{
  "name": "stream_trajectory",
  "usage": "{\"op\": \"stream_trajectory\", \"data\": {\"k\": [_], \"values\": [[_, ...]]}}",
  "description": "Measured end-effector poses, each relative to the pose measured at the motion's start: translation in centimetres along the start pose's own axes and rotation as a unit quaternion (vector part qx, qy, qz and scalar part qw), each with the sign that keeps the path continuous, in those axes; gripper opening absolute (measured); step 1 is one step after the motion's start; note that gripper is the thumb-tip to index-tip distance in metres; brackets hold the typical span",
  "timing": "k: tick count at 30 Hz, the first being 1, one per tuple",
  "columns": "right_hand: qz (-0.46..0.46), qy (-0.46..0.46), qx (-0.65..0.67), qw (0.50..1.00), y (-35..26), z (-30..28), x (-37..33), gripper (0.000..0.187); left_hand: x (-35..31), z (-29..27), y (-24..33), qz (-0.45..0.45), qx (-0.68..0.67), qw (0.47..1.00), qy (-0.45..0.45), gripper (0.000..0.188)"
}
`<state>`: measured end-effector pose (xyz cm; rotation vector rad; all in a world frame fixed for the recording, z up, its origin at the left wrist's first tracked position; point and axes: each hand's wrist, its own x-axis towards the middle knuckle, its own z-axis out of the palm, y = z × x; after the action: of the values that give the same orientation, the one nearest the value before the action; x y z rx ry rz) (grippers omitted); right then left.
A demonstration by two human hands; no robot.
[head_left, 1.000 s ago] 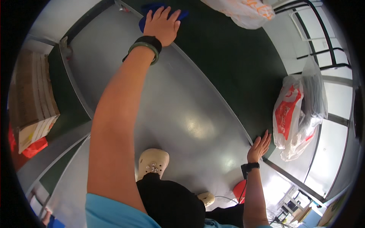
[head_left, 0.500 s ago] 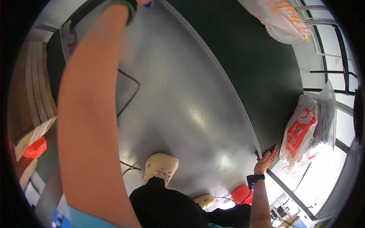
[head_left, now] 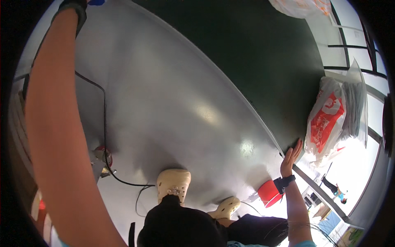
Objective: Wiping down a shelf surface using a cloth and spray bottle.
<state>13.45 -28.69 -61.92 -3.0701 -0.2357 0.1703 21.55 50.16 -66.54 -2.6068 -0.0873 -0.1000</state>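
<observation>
**Blue Cloth: Handling and Hold Point**

Left hand: beyond the upper-left frame edge; grip cannot be told. The blue cloth (head_left: 97, 2) shows there as a sliver; judged light, soft, not fragile. Hold flat under the palm. Right hand (head_left: 290, 158): open, fingers extended, at the corner of the dark tabletop (head_left: 247, 61), lower right, near a plastic bag (head_left: 326, 119).

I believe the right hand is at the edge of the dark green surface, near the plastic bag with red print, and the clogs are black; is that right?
Not quite: the head view shows that the clogs are cream-coloured, not black. The right hand is indeed at the edge of the dark green surface, near the plastic bag with red print.
</observation>
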Motion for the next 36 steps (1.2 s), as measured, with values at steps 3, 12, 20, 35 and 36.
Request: {"op": "stream_trajectory", "data": {"k": [3, 12, 20, 35, 36], "values": [[-0.006, -0.010, -0.003, 1.000, 0.1, -0.1, 0.0, 0.056, -1.1, -3.0, 5.2, -0.040, -0.111, 0.992, -0.045, 0.038], [0.003, -0.019, 0.029, 0.999, 0.3, 0.2, 0.2, 0.057, -8.8, -24.2, 35.4, 0.204, -0.477, 0.844, 0.136, 0.057], [-0.082, -0.074, 0.096, 0.989, 2.5, -2.1, 0.8, 0.068, -9.4, -28.4, 40.8, 0.297, -0.442, 0.839, 0.110, 0.056], [-0.272, -0.137, 0.271, 0.913, -1.4, -4.8, -8.0, 0.018, -8.1, -27.9, 39.4, 0.223, -0.280, 0.933, 0.048, 0.061], [-0.235, -0.152, 0.294, 0.914, -1.1, -4.9, -8.2, 0.015, -8.3, -28.9, 41.1, 0.242, -0.287, 0.925, 0.056, 0.061]]}}
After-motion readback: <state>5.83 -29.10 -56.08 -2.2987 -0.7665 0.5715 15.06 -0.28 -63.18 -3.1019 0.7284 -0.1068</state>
